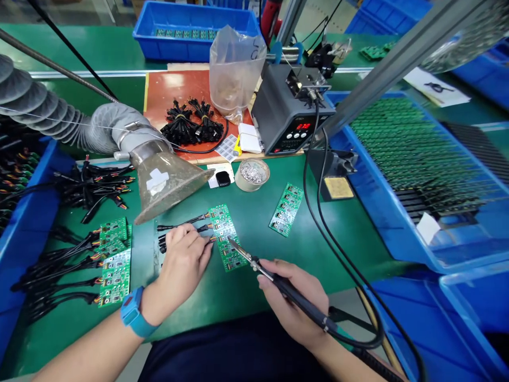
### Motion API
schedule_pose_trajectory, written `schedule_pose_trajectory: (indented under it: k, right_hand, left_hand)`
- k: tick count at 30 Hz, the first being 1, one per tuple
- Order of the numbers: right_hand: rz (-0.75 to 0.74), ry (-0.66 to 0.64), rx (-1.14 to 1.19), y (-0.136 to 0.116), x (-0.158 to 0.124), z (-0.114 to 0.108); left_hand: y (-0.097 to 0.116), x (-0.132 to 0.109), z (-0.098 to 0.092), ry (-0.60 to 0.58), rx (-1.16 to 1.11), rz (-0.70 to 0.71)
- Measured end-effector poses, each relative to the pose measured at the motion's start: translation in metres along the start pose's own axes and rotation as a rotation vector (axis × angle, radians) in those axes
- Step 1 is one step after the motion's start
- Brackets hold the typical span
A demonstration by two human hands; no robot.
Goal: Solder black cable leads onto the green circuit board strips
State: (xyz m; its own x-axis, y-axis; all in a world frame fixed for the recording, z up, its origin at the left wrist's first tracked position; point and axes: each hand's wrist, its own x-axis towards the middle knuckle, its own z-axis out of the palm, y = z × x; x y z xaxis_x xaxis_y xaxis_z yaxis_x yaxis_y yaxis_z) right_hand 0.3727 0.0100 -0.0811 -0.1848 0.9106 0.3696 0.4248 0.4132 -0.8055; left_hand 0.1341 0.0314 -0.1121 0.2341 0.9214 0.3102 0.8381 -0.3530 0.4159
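My left hand (186,257), with a blue wrist strap (137,314) below it, is closed on a black cable (206,240) whose coloured wire ends meet the left edge of a green circuit board (226,239). Above those fingers, two more black cables (191,220) run to the same board. In my right hand (294,297) is a soldering iron (278,281), held like a pen. Its tip points at the middle of the board; whether it touches I cannot tell. A second circuit board (286,209) lies to the right on the green bench (254,292).
A fume extraction hood (163,183) hangs at the left over the bench. Boards with cables (114,276) lie left. Behind stand a tin of metal shavings (252,175) and a soldering station (294,111). The iron's cord loops past its stand (334,170); a blue bin (397,223) holds many boards.
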Motion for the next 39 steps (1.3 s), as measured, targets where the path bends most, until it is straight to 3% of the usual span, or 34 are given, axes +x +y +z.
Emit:
schedule_pose_trajectory:
  k: [14, 39]
  right_hand:
    - [-0.066, -0.086, -0.126, 0.005, 0.002, 0.017]
    - [-0.208, -0.064, -0.255, 0.008, -0.002, 0.026]
  left_hand:
    - [-0.001, -0.001, 0.003, -0.019, -0.028, 0.027]
    - [0.004, -0.002, 0.004, 0.001, -0.056, -0.046]
